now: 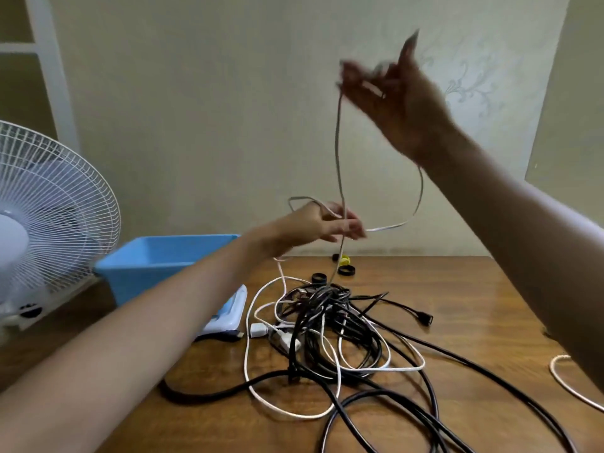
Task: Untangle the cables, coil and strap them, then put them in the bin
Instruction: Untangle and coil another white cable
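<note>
A tangle of black and white cables [327,325] lies on the wooden table [474,322]. A thin grey-white cable [338,152] rises out of the pile. My right hand [392,103], raised high and blurred, holds that cable's upper end between curled fingers. Lower down, my left hand [327,227] pinches the same cable just above the table. A loop of it hangs between the two hands. The blue plastic bin [157,266] stands at the back left of the table. Several rolled straps [343,266], black and yellow, lie behind the pile.
A white fan [42,223] stands at the far left beside the bin. A white and blue flat device [228,312] lies in front of the bin. Another white cable [568,384] lies at the right edge. The wall is close behind the table.
</note>
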`<state>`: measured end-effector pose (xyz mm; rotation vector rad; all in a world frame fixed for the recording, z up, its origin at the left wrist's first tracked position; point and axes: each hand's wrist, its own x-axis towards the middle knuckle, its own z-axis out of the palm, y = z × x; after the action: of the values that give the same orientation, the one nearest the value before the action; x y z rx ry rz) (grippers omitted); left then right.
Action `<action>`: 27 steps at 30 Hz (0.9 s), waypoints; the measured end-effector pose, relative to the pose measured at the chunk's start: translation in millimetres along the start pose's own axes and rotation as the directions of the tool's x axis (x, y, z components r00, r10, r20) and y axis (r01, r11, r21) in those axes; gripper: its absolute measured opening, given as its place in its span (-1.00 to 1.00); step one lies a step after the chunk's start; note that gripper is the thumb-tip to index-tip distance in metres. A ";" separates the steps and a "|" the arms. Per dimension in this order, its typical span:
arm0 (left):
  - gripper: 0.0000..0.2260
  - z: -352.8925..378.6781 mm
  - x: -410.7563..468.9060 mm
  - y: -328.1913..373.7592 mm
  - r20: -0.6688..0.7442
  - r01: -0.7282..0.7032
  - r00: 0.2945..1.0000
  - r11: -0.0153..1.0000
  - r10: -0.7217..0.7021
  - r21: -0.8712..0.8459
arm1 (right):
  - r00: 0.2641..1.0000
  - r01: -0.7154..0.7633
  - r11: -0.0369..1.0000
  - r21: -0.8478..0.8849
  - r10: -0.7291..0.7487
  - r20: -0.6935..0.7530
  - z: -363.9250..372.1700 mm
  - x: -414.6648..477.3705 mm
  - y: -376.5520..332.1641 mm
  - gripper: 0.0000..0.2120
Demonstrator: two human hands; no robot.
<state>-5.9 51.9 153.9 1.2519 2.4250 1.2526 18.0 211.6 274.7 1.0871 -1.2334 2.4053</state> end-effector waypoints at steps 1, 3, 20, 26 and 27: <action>-0.85 3.4 3.6 -4.0 -0.007 0.018 1.000 1.000 -0.018 -0.010 | 0.997 0.082 0.992 0.096 -0.082 -0.003 3.2 4.5 -10.3 -0.35; -0.77 0.2 6.1 -15.8 0.040 0.099 0.994 0.994 -0.101 0.055 | 0.980 0.199 0.940 0.276 -0.193 -0.050 -1.1 8.7 -32.7 -0.38; -0.50 -116.4 14.8 94.7 -0.674 -0.682 0.719 -0.014 0.170 -0.731 | 0.908 -0.344 0.503 -0.793 0.394 -0.144 -36.4 -74.1 82.6 -0.87; -0.63 -148.0 -5.3 72.7 -0.657 -0.641 0.751 0.308 0.062 -0.703 | 0.949 -0.253 0.468 -0.847 -0.051 -0.312 -80.0 -59.0 74.6 -0.78; -0.64 -149.0 -7.3 67.0 -0.656 -0.600 0.753 0.450 0.039 -0.662 | 0.945 -0.303 0.568 -0.765 0.075 -0.319 -82.8 -58.7 68.3 -0.80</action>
<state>-28.4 -24.1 296.9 1.1094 1.2415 2.8014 -17.4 240.7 161.2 0.3421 -2.1023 1.6160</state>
